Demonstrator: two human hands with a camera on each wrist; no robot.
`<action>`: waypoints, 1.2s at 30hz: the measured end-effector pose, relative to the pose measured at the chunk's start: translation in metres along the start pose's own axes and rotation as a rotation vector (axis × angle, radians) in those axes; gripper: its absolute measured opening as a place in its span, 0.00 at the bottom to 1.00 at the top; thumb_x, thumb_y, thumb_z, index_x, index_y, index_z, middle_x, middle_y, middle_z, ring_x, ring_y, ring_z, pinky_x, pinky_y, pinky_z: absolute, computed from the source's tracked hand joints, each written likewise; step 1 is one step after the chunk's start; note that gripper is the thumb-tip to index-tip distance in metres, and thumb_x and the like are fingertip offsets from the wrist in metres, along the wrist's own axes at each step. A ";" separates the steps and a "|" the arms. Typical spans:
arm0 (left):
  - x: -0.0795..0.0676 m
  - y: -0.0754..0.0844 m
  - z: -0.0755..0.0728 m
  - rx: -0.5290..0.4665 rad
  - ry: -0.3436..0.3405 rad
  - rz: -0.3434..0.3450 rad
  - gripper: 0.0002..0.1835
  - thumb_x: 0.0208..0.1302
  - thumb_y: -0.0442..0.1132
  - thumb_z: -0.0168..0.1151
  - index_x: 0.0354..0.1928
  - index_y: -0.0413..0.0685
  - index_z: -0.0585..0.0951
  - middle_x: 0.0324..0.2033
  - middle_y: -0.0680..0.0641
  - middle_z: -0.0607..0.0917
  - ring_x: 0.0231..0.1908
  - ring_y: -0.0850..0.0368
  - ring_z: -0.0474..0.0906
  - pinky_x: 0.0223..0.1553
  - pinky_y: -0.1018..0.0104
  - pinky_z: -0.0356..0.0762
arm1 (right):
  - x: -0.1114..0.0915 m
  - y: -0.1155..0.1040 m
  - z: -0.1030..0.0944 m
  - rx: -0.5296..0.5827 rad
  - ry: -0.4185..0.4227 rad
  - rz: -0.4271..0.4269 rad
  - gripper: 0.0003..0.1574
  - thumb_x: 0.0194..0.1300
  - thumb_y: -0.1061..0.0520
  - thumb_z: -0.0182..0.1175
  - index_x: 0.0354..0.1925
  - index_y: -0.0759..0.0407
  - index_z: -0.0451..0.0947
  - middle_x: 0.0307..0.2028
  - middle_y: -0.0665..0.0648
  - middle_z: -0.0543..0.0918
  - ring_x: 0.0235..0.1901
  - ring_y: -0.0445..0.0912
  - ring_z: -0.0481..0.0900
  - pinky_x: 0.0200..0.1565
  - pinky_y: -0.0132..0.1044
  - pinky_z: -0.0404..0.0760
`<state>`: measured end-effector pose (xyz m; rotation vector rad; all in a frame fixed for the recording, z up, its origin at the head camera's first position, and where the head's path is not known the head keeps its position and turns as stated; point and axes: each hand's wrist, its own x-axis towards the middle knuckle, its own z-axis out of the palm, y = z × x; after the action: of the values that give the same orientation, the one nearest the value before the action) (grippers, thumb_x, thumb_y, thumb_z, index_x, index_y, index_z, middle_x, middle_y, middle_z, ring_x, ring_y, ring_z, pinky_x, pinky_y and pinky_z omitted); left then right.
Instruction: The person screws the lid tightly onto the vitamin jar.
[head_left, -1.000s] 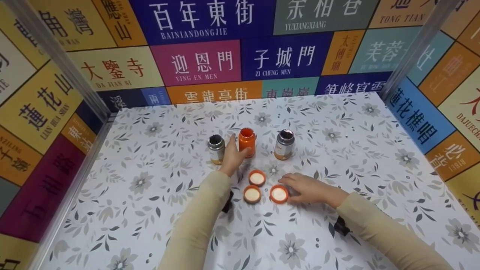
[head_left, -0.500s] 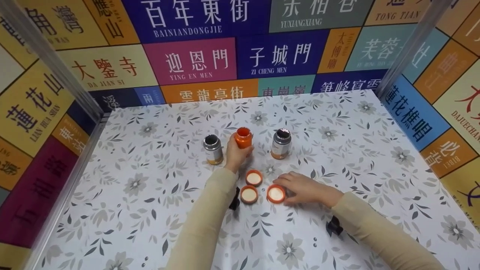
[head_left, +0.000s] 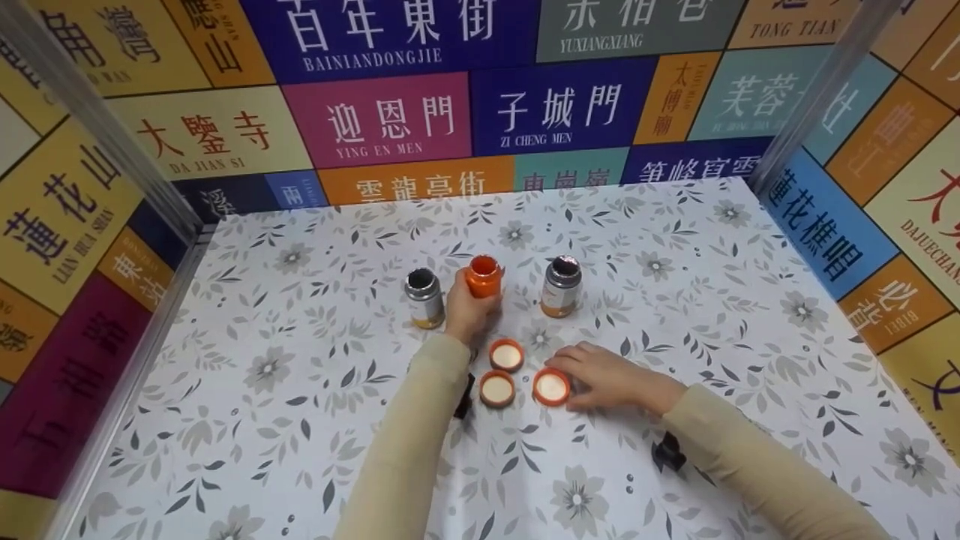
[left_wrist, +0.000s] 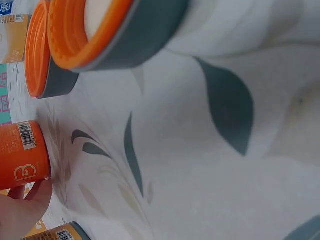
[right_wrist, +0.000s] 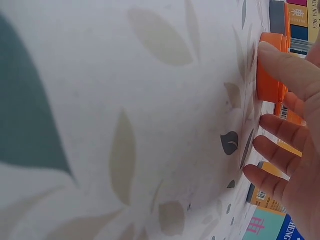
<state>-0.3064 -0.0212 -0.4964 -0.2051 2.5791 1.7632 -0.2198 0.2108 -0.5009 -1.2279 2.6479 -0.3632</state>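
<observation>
In the head view my left hand (head_left: pixel 469 311) grips an upright, open-topped orange bottle (head_left: pixel 484 283). The left wrist view shows the fingers at the base of this orange bottle (left_wrist: pixel 22 155), which bears a barcode label. My right hand (head_left: pixel 611 377) pinches an orange lid (head_left: pixel 551 388), its pale inside facing up. Seen from the right wrist, the thumb presses the side of the orange lid (right_wrist: pixel 271 67), while the other fingers spread past it. Two grey lids with orange rims lie left of it: one lid (head_left: pixel 506 355) farther back, one lid (head_left: pixel 497 389) nearer.
An open grey bottle (head_left: pixel 426 301) with a white and gold label stands left of my left hand. Another open grey bottle (head_left: pixel 561 289) stands to the right of the orange one. Sign-patterned walls (head_left: pixel 390 120) border the flower-printed table (head_left: pixel 337 247) at the back and sides.
My left hand has closed round the orange bottle, its thumb coming across the front. The right hand stays at the orange lid. The head view has shifted slightly.
</observation>
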 end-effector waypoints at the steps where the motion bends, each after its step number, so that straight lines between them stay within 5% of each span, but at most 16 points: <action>1: 0.000 0.000 -0.001 0.003 -0.001 0.001 0.33 0.50 0.30 0.65 0.59 0.43 0.64 0.54 0.42 0.75 0.54 0.50 0.71 0.61 0.61 0.63 | 0.000 0.000 0.000 0.001 -0.001 -0.001 0.41 0.50 0.44 0.65 0.59 0.58 0.67 0.54 0.60 0.72 0.54 0.54 0.68 0.57 0.48 0.66; 14: -0.024 0.004 -0.020 0.061 -0.127 0.152 0.33 0.48 0.36 0.68 0.57 0.43 0.66 0.52 0.42 0.77 0.52 0.50 0.73 0.57 0.60 0.69 | 0.000 -0.005 0.002 0.031 -0.001 0.041 0.43 0.50 0.45 0.65 0.61 0.59 0.66 0.56 0.61 0.71 0.55 0.55 0.67 0.58 0.50 0.66; 25: -0.077 -0.003 -0.045 0.054 -0.294 0.208 0.34 0.46 0.40 0.69 0.57 0.45 0.68 0.49 0.45 0.78 0.44 0.52 0.75 0.47 0.62 0.75 | 0.003 -0.011 0.006 0.039 0.027 0.088 0.44 0.50 0.43 0.65 0.60 0.64 0.65 0.56 0.63 0.70 0.56 0.57 0.66 0.59 0.51 0.64; 36: -0.132 -0.009 -0.043 0.103 -0.403 0.261 0.34 0.44 0.42 0.71 0.56 0.47 0.69 0.49 0.49 0.79 0.45 0.56 0.75 0.48 0.62 0.74 | 0.007 -0.017 0.007 0.078 0.040 0.123 0.38 0.47 0.46 0.66 0.53 0.62 0.70 0.53 0.62 0.73 0.53 0.55 0.69 0.57 0.50 0.67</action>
<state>-0.1717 -0.0513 -0.4782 0.4596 2.4684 1.5317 -0.2102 0.1936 -0.5029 -1.0395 2.6991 -0.4704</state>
